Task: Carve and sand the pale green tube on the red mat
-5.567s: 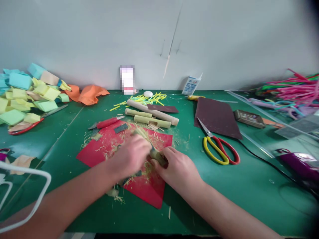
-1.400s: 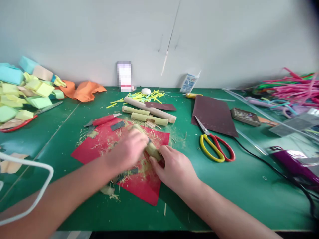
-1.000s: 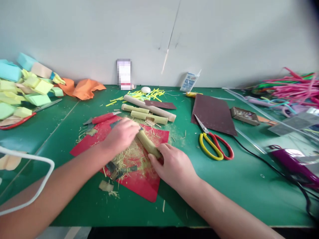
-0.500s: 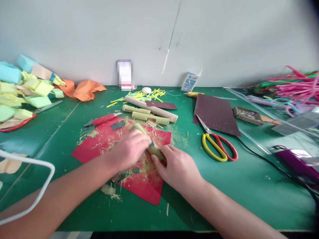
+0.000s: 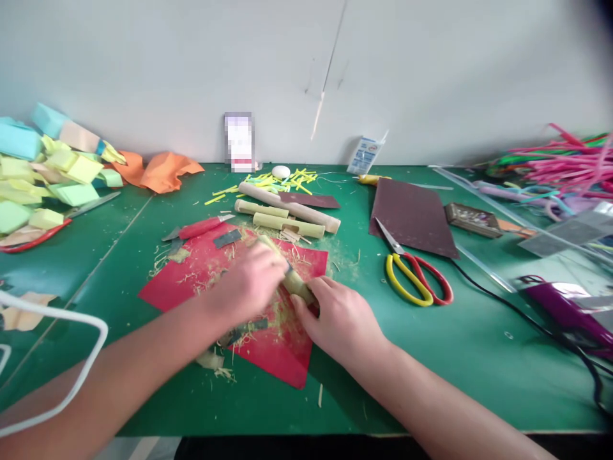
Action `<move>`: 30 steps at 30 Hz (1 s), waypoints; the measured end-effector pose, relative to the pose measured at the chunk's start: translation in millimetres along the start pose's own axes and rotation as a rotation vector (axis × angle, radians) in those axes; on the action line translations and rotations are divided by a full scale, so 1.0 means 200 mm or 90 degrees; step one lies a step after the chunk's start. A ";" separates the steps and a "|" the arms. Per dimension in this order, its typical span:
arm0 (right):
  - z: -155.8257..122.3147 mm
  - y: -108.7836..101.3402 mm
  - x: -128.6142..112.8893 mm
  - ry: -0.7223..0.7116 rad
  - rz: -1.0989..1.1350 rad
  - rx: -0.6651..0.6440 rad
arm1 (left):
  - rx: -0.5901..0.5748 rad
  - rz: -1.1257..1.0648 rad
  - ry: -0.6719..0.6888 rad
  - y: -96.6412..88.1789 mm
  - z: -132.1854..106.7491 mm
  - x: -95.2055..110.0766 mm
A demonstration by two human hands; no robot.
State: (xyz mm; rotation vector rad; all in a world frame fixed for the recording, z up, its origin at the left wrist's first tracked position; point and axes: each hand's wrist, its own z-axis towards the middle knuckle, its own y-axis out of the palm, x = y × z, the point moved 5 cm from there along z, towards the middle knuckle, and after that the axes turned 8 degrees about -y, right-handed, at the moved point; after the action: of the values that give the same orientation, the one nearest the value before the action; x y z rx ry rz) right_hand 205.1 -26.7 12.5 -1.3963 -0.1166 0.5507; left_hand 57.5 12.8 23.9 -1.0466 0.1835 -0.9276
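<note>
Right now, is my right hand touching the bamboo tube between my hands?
Touching. The head view shows your right hand gripping the bamboo tube at its near end, with no gap visible.

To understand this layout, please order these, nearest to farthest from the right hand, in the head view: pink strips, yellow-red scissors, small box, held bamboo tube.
1. Held bamboo tube: in the right hand.
2. Yellow-red scissors: right of the hand.
3. Small box: farther right and back.
4. Pink strips: far right edge.

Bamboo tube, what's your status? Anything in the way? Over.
Left hand holding dark strip against tube. Right hand gripping its near end. Shavings litter red sheet beneath.
</note>
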 end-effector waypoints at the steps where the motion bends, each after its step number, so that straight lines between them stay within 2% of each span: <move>1: 0.00 0.00 0.00 0.003 0.007 -0.001 | -0.026 -0.021 0.011 0.01 -0.01 0.02; 3: 0.00 0.01 0.00 0.016 0.020 0.005 | -0.010 -0.030 0.009 0.00 -0.01 0.01; 7: 0.01 0.01 0.00 0.032 0.010 0.017 | 0.072 0.036 -0.050 -0.04 0.01 -0.08; 13: 0.01 0.00 0.00 0.000 -0.011 0.022 | -0.022 -0.017 0.024 0.02 -0.01 0.03; 17: 0.01 0.00 0.00 0.009 -0.031 0.029 | 0.047 0.040 -0.027 0.00 0.01 -0.04; 19: 0.01 0.00 0.00 0.005 -0.031 0.028 | 0.032 0.033 -0.025 0.01 0.01 -0.05; 22: 0.01 0.00 0.00 -0.006 -0.030 0.028 | -0.016 -0.001 0.022 0.03 -0.01 -0.02; 26: 0.00 0.00 0.00 -0.004 -0.042 0.036 | 0.064 0.053 -0.017 -0.01 0.00 -0.04; 30: 0.00 0.01 0.00 -0.012 -0.034 0.025 | -0.030 0.003 0.029 0.02 0.00 -0.02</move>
State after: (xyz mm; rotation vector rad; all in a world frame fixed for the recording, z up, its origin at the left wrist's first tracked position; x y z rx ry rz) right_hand 204.2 -26.4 10.9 -1.3464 -0.1565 0.5194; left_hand 57.1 15.5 19.6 -1.0678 0.2465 -0.9478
